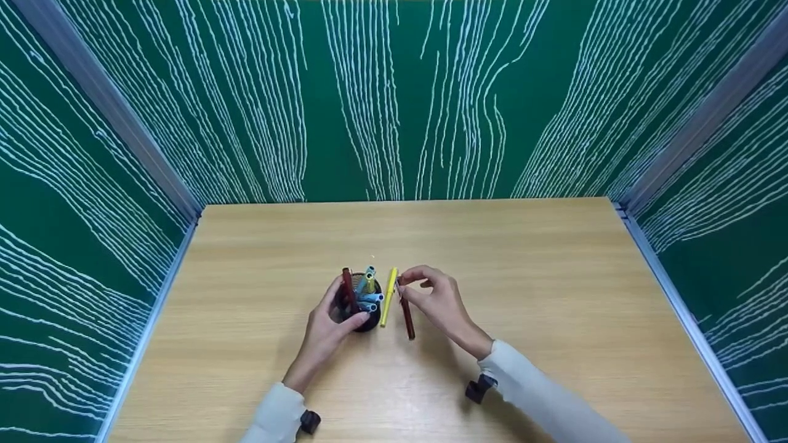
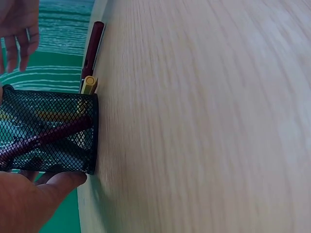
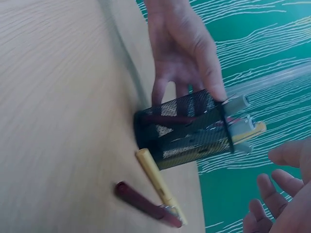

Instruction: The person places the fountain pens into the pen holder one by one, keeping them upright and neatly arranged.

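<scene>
A black mesh pen holder (image 1: 369,321) stands on the wooden table (image 1: 554,277), with several pens (image 1: 368,288) sticking out of it, among them a dark red and a light blue one. My left hand (image 1: 329,323) grips the holder from the left, thumb at its front. Just right of it a yellow pen (image 1: 388,296) and a dark red pen (image 1: 407,317) lie side by side on the table. My right hand (image 1: 434,298) hovers over the far end of the red pen with loosely curled fingers. The right wrist view shows both pens (image 3: 155,182) lying flat, apart from those fingers (image 3: 272,191).
Green panels with white wavy lines (image 1: 394,98) wall the table at the back and both sides, with metal posts (image 1: 104,104) at the corners. Bare wood stretches all around the holder and the hands.
</scene>
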`<state>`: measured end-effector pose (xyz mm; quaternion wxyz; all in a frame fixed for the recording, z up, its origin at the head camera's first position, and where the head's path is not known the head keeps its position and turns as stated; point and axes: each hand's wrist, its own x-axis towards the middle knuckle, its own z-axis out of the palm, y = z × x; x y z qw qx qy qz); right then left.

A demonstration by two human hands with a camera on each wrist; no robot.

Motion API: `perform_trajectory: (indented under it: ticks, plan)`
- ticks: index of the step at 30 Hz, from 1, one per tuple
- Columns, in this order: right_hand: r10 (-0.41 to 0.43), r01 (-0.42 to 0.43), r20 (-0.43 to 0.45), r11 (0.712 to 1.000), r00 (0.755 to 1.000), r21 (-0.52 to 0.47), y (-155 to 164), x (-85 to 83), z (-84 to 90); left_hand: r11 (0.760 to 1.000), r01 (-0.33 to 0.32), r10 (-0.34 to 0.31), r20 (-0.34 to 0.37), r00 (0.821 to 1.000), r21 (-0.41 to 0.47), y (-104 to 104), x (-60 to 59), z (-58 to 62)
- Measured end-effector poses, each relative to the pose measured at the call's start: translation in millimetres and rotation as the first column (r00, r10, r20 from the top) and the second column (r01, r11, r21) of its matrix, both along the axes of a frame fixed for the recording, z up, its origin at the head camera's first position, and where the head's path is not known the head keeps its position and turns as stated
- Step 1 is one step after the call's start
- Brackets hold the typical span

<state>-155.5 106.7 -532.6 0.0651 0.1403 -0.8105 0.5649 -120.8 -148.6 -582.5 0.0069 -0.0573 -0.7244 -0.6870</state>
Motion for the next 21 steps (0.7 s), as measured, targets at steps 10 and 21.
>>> perform_trajectory:
  ticks: [10,21]
  plan:
    - [-0.039,0.035,0.112,0.999,0.993,0.038,9,0.6,-28.6,1.000,-0.001,0.001,0.006,1.000,-0.013,0,0.2,-1.5]
    - [-0.049,0.040,0.076,0.993,0.996,0.113,9,-6.4,-55.9,1.000,-0.006,0.006,0.023,1.000,-0.005,0,0.2,-1.2]
